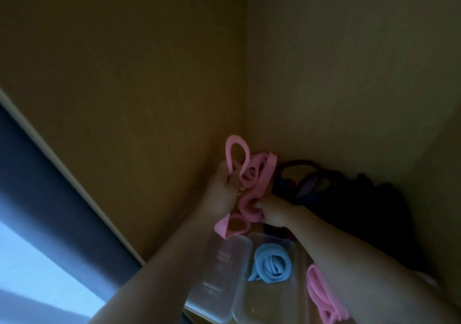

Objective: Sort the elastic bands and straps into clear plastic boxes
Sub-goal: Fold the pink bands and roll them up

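Pink and rubbery, a bunch of flat elastic bands [245, 174] hung in the air just above and beyond the rectangular clear plastic box [262, 308], with loops sticking up and one tail drooping towards the box's far left corner. The left hand [220, 186] gripped the upper part of the bunch, its fingers curled round one tall loop. The right hand [274, 211] had the lower coils, its fingertips pinched into the pink folds and its thumb hidden. Both hands were closed on the same bunch, the two nearly touching.

Inside the box lay a rolled light-blue elastic band [272, 265], coiled in the far half, while the near half showed only bare bottom. Touching the box's left side sat a second clear plastic container [219, 269]; in the dim light it was unclear whether that was another box or a lid. Right of the box, partly under the right forearm, lay a loose pink looped band [321, 296]. Beyond the box and to its right, a dark heap of straps [349, 199] was piled against the ochre wall [149, 74], its colours too murky to tell apart beyond some purple and dark red. Well to the left of the box ran a blue-grey band with a pale edge [50, 174].
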{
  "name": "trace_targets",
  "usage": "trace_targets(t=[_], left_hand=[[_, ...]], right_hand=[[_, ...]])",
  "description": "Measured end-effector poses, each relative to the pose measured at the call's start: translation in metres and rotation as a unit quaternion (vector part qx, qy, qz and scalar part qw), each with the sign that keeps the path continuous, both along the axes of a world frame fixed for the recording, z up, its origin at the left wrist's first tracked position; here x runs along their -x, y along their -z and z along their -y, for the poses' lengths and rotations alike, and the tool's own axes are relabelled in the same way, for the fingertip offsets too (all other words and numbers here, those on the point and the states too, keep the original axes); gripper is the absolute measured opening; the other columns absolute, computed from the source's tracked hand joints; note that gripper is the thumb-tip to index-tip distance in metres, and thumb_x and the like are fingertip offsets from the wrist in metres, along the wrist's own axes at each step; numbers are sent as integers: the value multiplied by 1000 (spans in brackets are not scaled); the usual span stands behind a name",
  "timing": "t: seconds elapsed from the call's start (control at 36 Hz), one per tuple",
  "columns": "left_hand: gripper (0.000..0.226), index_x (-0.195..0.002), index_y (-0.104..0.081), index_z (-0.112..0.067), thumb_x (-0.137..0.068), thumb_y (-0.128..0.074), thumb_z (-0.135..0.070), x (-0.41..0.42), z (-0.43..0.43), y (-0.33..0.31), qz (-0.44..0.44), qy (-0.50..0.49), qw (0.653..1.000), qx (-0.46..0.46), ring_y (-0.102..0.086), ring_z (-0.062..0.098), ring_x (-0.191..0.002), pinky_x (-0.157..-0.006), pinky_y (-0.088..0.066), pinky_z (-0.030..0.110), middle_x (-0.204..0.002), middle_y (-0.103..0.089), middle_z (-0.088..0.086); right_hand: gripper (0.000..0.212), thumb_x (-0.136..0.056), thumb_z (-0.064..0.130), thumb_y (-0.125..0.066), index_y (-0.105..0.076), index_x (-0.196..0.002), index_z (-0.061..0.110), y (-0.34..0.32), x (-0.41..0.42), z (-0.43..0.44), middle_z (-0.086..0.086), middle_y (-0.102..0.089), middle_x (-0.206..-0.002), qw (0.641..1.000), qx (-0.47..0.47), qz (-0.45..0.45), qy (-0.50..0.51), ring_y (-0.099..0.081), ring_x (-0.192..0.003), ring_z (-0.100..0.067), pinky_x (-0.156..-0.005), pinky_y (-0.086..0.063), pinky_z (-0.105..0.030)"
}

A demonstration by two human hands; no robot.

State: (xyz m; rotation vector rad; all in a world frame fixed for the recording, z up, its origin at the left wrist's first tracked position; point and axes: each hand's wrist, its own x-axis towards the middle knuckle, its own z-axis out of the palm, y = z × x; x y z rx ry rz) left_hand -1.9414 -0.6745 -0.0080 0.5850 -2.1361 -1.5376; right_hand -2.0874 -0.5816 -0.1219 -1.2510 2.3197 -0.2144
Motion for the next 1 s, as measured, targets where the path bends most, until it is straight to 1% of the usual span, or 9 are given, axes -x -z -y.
trace_targets(t=[0.14,0.22,0.33,0.47,0.58,0.69,0.81,0.89,1.0], left_hand=[[20,-90,-53,-31,-99,-42,-18,2,3,2,12,-7,1000,8,-64,24,-79,-80,-54,45,-84,-64,6],[19,-91,-54,-31,-99,-43,-18,4,4,0,5,-8,1000,-1,-65,27,-85,-82,-54,46,-90,-66,9],[18,-95,-55,-28,-99,-45,-13,11,5,-15,-25,-10,999,-43,-63,16,-85,-74,-50,28,-91,-66,2],[16,-97,-58,-22,-100,-44,-14,23,4,-43,-50,3,995,-87,-63,12,-75,-63,-45,23,-87,-68,-2],[16,-106,-58,-10,-99,-43,-12,38,6,-67,-72,8,993,-95,-60,14,-75,-66,-44,25,-93,-66,4],[16,-98,-59,-15,-98,-44,-11,54,5,-96,-96,7,990,-102,-58,19,-81,-74,-46,33,-101,-66,12],[18,-105,-60,-18,-100,-42,-14,67,5,-127,-121,15,984,-129,-59,18,-84,-74,-48,30,-98,-64,5],[21,-111,-61,-21,-100,-43,-18,74,2,-149,-141,27,979,-142,-60,19,-87,-77,-48,32,-101,-65,4],[20,-99,-63,-21,-101,-43,-22,80,-11,-183,-194,52,966,-164,-61,21,-83,-79,-50,38,-96,-65,10]], right_hand=[[15,-91,14,-54,-68,-92,18,-13,2,-5,-5,-65,-113,999,2,-36,-5,-59,-100,-18,-87,-45,-28],[24,-93,16,-52,-68,-111,15,-37,6,-12,-4,-64,-117,998,53,-39,4,-60,-106,-22,-91,-48,-32],[24,-98,21,-45,-66,-109,18,-94,15,-22,6,-63,-103,986,141,-35,84,-59,-94,-15,-77,-45,-27],[28,-101,13,-39,-66,-110,16,-159,28,-29,-4,-65,-106,925,320,-32,204,-58,-84,-12,-70,-41,-22],[32,-102,12,-38,-58,-126,8,-205,38,-31,-13,-60,-122,895,379,-91,217,-57,-107,-24,-79,-36,-21],[28,-102,14,-39,-57,-123,10,-239,45,-37,-11,-60,-115,874,421,-98,220,-54,-94,-17,-65,-36,-22],[21,-99,11,-45,-60,-112,16,-276,47,-44,-5,-61,-108,848,482,-84,205,-56,-95,-17,-76,-40,-25],[15,-97,9,-50,-58,-96,22,-307,40,-50,6,-58,-86,817,537,-99,182,-55,-84,-15,-70,-40,-22],[22,-95,3,-51,-61,-86,21,-353,28,-56,9,-60,-77,767,616,-81,159,-55,-70,0,-68,-42,-17]])
